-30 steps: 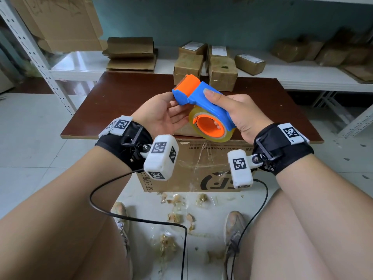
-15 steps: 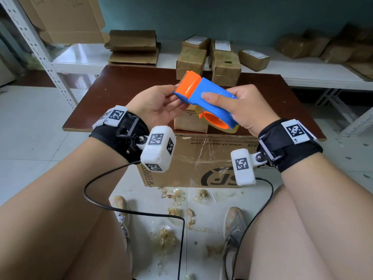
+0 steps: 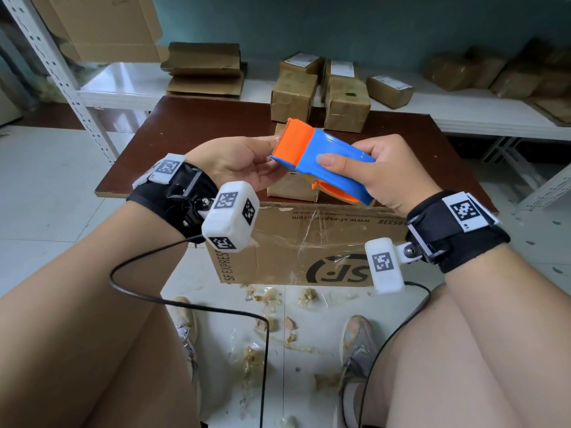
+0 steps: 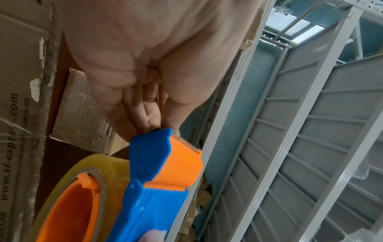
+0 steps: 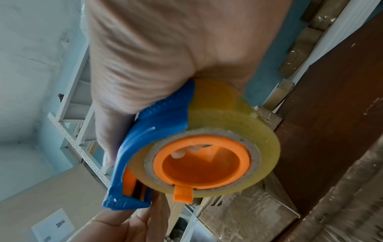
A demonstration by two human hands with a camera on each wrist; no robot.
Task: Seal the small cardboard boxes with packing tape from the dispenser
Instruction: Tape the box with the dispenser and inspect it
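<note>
My right hand point(image 3: 344, 155) grips the blue and orange tape dispenser point(image 3: 327, 163) round its blue body, thumb on top, above the near edge of the brown table point(image 3: 200, 134). The yellowish tape roll point(image 5: 228, 131) hangs under it. My left hand point(image 3: 272, 149) pinches the dispenser's orange front end point(image 4: 178, 163) between thumb and fingers point(image 4: 145, 117); the tape's loose end cannot be made out. One small cardboard box point(image 3: 290, 189) lies on the table just below the dispenser. Two taped small boxes point(image 3: 293, 94) stand at the table's far edge.
A large SF Express carton point(image 3: 309, 248) sits under the table's near edge, against my knees. Behind the table, a white shelf point(image 3: 123, 84) holds flat cardboard point(image 3: 204, 69) and more wrapped boxes point(image 3: 389, 91). Tape scraps point(image 3: 272, 304) litter the floor by my feet.
The dispenser has tipped flatter and moved up and away from me, so the roll now hides beneath it. My left fingers have shifted onto its orange front end.
</note>
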